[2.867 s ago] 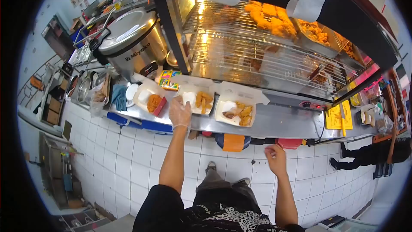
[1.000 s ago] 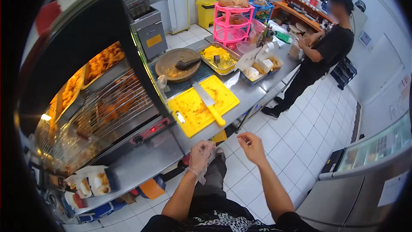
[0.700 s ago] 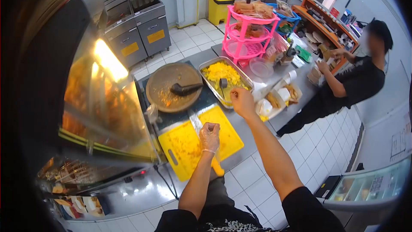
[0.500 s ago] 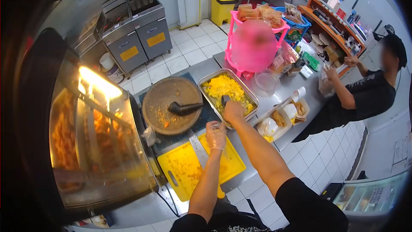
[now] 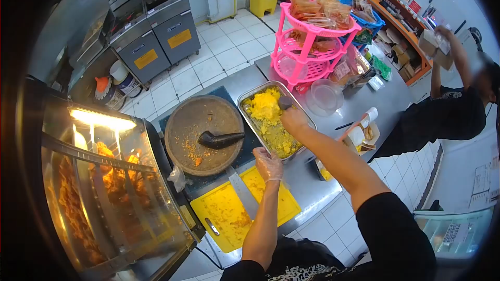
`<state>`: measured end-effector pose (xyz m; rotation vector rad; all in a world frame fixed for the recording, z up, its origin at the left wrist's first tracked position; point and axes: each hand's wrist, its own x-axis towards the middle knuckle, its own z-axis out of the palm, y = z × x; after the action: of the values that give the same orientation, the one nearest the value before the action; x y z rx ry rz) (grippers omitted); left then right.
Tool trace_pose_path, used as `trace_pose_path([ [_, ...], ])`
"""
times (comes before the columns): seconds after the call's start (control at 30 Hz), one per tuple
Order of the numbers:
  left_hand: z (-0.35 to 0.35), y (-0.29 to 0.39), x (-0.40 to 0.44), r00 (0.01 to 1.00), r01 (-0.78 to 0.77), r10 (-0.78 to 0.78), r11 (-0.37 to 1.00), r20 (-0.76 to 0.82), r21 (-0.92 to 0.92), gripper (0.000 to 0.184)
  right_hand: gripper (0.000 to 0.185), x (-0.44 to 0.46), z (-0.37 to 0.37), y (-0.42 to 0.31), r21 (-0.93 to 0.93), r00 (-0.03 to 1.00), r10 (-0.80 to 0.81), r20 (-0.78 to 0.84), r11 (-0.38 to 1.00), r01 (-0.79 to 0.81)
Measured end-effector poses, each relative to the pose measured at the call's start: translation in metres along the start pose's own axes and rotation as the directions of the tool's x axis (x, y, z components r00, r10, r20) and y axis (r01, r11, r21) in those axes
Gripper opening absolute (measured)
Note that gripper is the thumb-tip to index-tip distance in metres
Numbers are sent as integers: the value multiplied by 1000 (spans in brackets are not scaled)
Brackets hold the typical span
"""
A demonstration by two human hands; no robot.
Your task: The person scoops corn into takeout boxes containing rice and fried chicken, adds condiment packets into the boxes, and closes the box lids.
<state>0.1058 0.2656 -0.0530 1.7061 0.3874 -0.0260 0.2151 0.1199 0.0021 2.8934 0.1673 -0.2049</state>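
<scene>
A metal tray [image 5: 304,112] holds yellow crumbly food [image 5: 263,105], heaped highest toward its far end. My right hand [image 5: 295,122] is over the tray, closed around a small dark scoop [image 5: 285,102] that rests against the heap. My left hand [image 5: 268,164], in a clear plastic glove, is at the tray's near left edge with its fingers curled at the rim. Below that hand lies a yellow cutting board [image 5: 219,208] with orange smears and a wide knife [image 5: 242,192] across it. Left of the tray, a round stone mortar [image 5: 179,119] holds crumbs and a dark pestle [image 5: 221,139].
A lit glass case [image 5: 120,192] of fried food stands at left. Beyond the tray are a pink tiered rack [image 5: 307,31] with packets and a clear plastic tub [image 5: 324,96]. Food boxes [image 5: 364,134] sit at right, near a co-worker [image 5: 442,117]. Fryers [image 5: 156,41] stand behind.
The scoop has moved toward the far part of the tray, and the near part holds less bright yellow food. The co-worker has lifted a box, and one food box has left the counter's edge.
</scene>
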Motion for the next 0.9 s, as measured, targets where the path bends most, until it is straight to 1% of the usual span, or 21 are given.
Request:
trace_pose_path([
  [0.03,-1,3,1,1000,-25,25,1000,-17,9,27,16,-6,2,-6,-22,999,-31,34,999,32],
  [0.07,-3,5,0,1000,-2,2,1000,-8,-25,26,16,-14,6,-14,7,996,-2,86,1000,2],
  [0.13,-6,34,-11,998,47,-44,994,38,-94,24,17,-41,-9,-29,54,977,77,200,995,-90],
  [0.23,-2,15,-7,996,-72,79,989,49,-131,26,17,-70,-43,-49,118,953,-78,293,992,46],
  [0.27,-3,10,-5,985,-172,174,982,21,-75,24,18,-78,-57,-52,153,953,-124,277,985,84],
  [0.33,-7,12,-3,932,-360,361,932,-22,44,22,19,-91,-80,-55,222,946,-219,239,961,166],
  [0.37,-8,14,-7,967,-253,254,962,-1,-99,21,19,-87,-74,-50,306,934,-245,259,938,161],
  [0.4,-11,29,-10,988,-142,154,959,31,-243,21,19,-75,-63,-35,381,924,-271,270,911,156],
  [0.43,-14,38,-12,995,-26,60,927,79,-375,20,20,-65,-53,-19,458,913,-298,279,877,147],
  [0.47,-16,40,-11,994,-62,86,954,68,-294,18,20,-58,-44,0,681,915,-359,184,718,145],
  [0.5,-17,38,-10,994,-62,85,955,68,-289,18,20,-55,-47,12,791,893,-316,321,608,-69],
  [0.53,-16,36,-9,994,-64,87,957,69,-284,18,19,-52,-51,23,837,840,-297,454,466,-287],
  [0.57,-16,33,-8,994,-65,88,958,71,-278,18,20,-51,-54,27,814,760,-302,575,303,-496],
  [0.67,-16,36,-10,997,-27,41,976,59,-218,21,20,-56,-48,26,812,833,-39,552,252,-526],
  [0.73,-15,33,-12,997,-18,32,977,68,-210,22,20,-58,-48,25,818,867,36,496,316,-481],
  [0.77,-15,31,-12,997,-12,27,978,68,-207,23,20,-57,-47,23,817,883,68,465,350,-458],
  [0.8,-14,31,-10,997,-25,39,982,70,-188,23,20,-59,-51,20,796,915,89,393,466,-387],
  [0.9,-15,18,-13,995,-57,66,991,71,-118,25,19,-62,-53,22,788,854,32,520,368,-494],
])
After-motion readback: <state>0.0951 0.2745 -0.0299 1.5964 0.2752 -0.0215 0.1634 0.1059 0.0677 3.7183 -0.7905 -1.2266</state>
